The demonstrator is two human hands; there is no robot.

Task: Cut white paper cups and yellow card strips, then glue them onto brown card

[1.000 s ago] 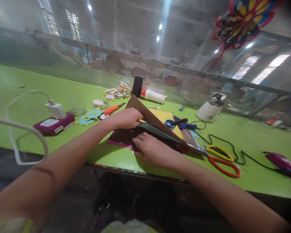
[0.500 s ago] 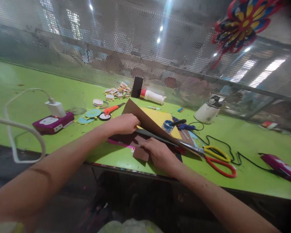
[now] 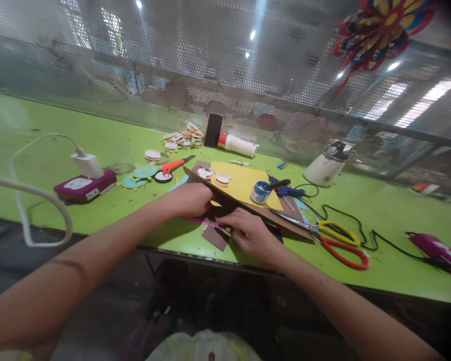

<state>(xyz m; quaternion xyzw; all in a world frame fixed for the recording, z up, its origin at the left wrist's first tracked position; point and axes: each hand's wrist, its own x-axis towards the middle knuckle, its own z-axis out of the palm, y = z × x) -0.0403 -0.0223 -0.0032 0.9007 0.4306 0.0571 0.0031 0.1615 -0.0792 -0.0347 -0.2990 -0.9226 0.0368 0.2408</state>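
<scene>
My left hand (image 3: 196,199) is closed at the near edge of a large brown paper sheet (image 3: 233,200), which stands tilted off the pile; its fingertips are hidden. Just to the right, my right hand (image 3: 250,234) has its fingers bent and pressed together on the front of the stacked paper, beside a thin pink edge (image 3: 214,224). What those fingertips hold is hidden. A small brown paper piece (image 3: 215,237) lies under them near the table edge. Large scissors (image 3: 317,229) with yellow and red handles rest on the brown paper at right.
Beyond the sheet are yellow paper (image 3: 244,175), an open blue jar (image 3: 260,192) and a glue gun (image 3: 291,191). An orange cutter (image 3: 173,164), purple power strip (image 3: 84,186), phone (image 3: 213,130) and white bottle (image 3: 328,163) stand around the green table (image 3: 30,150).
The brown sheet has come down from a steeper tilt, uncovering white discs on the paper behind it. My left hand has moved slightly lower and left; the small brown piece has turned.
</scene>
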